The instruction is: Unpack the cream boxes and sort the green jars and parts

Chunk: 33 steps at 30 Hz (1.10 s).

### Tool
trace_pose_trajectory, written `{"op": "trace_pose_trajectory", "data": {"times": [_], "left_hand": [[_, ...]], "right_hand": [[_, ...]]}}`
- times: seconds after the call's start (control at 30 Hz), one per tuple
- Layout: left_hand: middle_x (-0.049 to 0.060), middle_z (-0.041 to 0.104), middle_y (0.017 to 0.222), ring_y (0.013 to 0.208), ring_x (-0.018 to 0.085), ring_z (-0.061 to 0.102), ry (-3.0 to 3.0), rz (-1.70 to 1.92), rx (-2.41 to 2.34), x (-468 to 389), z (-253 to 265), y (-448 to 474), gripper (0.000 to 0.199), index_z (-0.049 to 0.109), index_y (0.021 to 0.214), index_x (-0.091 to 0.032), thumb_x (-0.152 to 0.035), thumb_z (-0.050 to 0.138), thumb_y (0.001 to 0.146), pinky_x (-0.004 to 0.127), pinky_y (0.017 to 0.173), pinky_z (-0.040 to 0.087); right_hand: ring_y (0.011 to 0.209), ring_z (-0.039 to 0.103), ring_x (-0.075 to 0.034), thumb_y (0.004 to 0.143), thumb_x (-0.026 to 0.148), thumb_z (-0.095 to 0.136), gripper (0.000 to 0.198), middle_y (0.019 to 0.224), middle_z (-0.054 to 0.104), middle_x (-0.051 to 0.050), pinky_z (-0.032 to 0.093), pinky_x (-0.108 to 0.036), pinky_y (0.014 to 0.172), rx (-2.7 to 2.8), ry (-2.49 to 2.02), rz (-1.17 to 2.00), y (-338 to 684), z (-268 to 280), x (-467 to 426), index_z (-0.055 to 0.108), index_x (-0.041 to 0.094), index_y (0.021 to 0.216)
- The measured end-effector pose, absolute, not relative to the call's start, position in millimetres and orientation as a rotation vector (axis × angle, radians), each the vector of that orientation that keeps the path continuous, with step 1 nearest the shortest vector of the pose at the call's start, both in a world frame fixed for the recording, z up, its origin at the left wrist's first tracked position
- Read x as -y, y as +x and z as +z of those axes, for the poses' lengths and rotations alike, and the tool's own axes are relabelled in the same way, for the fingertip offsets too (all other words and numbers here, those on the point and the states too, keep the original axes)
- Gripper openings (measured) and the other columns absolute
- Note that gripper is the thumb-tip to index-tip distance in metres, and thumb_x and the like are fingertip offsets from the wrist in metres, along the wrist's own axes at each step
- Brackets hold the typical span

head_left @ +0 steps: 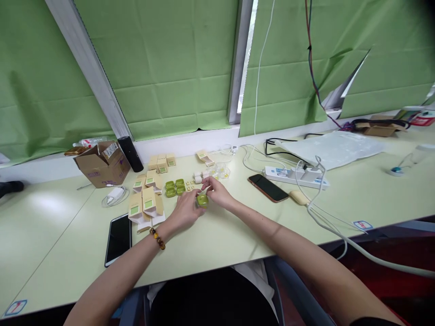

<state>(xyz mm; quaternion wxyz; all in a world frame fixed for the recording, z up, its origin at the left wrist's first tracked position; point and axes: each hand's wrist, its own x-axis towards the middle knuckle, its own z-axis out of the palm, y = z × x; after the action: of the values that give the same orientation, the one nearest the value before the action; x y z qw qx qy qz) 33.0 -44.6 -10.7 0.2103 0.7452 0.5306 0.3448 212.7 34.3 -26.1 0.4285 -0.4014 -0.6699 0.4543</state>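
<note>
A small green square box (202, 201) with a shiny, clear-looking top is between my two hands, just above or on the table. My left hand (185, 209) grips it from the left, a beaded bracelet on that wrist. From the right, my right hand (217, 192) has its fingers bent in at the box's upper right corner. Just beyond my left hand sit several open green square trays (175, 186). Tiny yellowish pieces (190, 185) lie beside them. White cylinders (198, 179) and clear domed covers (222, 170) are just past my right hand.
Folded cardboard packs (149, 203) stand left of my left hand, near a phone (118, 239). Another phone (268, 188) and a power strip (294, 175) with loose cables lie right. Farther back are a brown carton (102, 165) and a black cylinder (130, 154).
</note>
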Motion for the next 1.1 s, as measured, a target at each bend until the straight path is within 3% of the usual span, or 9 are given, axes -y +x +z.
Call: {"op": "trace_pose_trajectory", "data": {"times": [0.1, 0.23, 0.4, 0.53, 0.7, 0.9, 1.0, 1.1], "left_hand": [[0.013, 0.073, 0.115, 0.114, 0.037, 0.062, 2.148, 0.908, -1.492, 40, -15, 38, 0.044, 0.070, 0.121, -0.023, -0.028, 0.080, 0.077, 0.050, 0.101, 0.045], [0.009, 0.075, 0.102, 0.096, 0.028, 0.066, 1.989, 1.150, -1.447, 35, -19, 34, 0.028, 0.074, 0.107, -0.022, -0.031, 0.080, 0.081, 0.040, 0.090, 0.050], [0.008, 0.074, 0.090, 0.080, 0.020, 0.066, 1.597, 1.391, -1.292, 26, -11, 19, 0.038, 0.072, 0.097, -0.015, -0.050, 0.078, 0.084, 0.031, 0.074, 0.051], [0.009, 0.075, 0.090, 0.077, 0.018, 0.067, 1.429, 1.403, -1.143, 23, -11, 18, 0.052, 0.071, 0.092, -0.014, -0.063, 0.080, 0.078, 0.028, 0.071, 0.051], [0.009, 0.077, 0.094, 0.081, 0.018, 0.068, 1.331, 1.439, -1.042, 28, -17, 27, 0.054, 0.073, 0.096, -0.014, -0.059, 0.088, 0.071, 0.029, 0.077, 0.053], [0.011, 0.077, 0.097, 0.076, 0.016, 0.063, 1.359, 1.481, -0.979, 36, -13, 27, 0.050, 0.078, 0.091, -0.013, -0.063, 0.071, 0.089, 0.028, 0.070, 0.052], [0.013, 0.079, 0.109, 0.077, 0.017, 0.064, 1.347, 1.508, -1.070, 36, -13, 25, 0.047, 0.081, 0.091, -0.014, -0.060, 0.076, 0.084, 0.028, 0.067, 0.052], [0.014, 0.080, 0.108, 0.078, 0.019, 0.066, 1.318, 1.516, -1.139, 35, -16, 24, 0.045, 0.083, 0.093, -0.014, -0.057, 0.080, 0.081, 0.030, 0.067, 0.053]], "right_hand": [[0.074, 0.059, -0.016, 0.053, 0.012, 0.051, 0.051, 0.097, 0.066, 0.000, 0.046, -0.027, 0.060, 1.534, -0.989, 1.270, 210, -35, -39, 0.058, 0.024, 0.102], [0.090, 0.062, -0.020, 0.053, 0.013, 0.056, 0.052, 0.101, 0.066, -0.002, 0.050, -0.028, 0.063, 1.508, -0.846, 1.378, 213, -43, -36, 0.059, 0.024, 0.104], [0.104, 0.065, -0.023, 0.066, 0.018, 0.074, 0.061, 0.123, 0.061, -0.006, 0.061, -0.035, 0.074, 1.551, -0.538, 1.532, 212, -43, -19, 0.059, 0.027, 0.124], [0.099, 0.068, -0.020, 0.072, 0.030, 0.088, 0.065, 0.122, 0.058, -0.006, 0.061, -0.034, 0.081, 1.512, -0.491, 1.505, 207, -40, -8, 0.058, 0.028, 0.129], [0.087, 0.069, -0.016, 0.075, 0.040, 0.090, 0.060, 0.112, 0.067, -0.004, 0.061, -0.034, 0.084, 1.457, -0.559, 1.536, 204, -38, -2, 0.061, 0.026, 0.126], [0.093, 0.072, -0.020, 0.076, 0.042, 0.090, 0.057, 0.119, 0.073, -0.007, 0.061, -0.035, 0.083, 1.435, -0.500, 1.522, 203, -33, 2, 0.064, 0.024, 0.123], [0.088, 0.071, -0.019, 0.075, 0.041, 0.091, 0.060, 0.108, 0.074, -0.005, 0.061, -0.035, 0.083, 1.456, -0.521, 1.523, 203, -34, 2, 0.063, 0.024, 0.125], [0.082, 0.070, -0.017, 0.073, 0.039, 0.092, 0.062, 0.100, 0.074, -0.003, 0.059, -0.033, 0.080, 1.480, -0.558, 1.509, 202, -39, 2, 0.061, 0.023, 0.125]]}}
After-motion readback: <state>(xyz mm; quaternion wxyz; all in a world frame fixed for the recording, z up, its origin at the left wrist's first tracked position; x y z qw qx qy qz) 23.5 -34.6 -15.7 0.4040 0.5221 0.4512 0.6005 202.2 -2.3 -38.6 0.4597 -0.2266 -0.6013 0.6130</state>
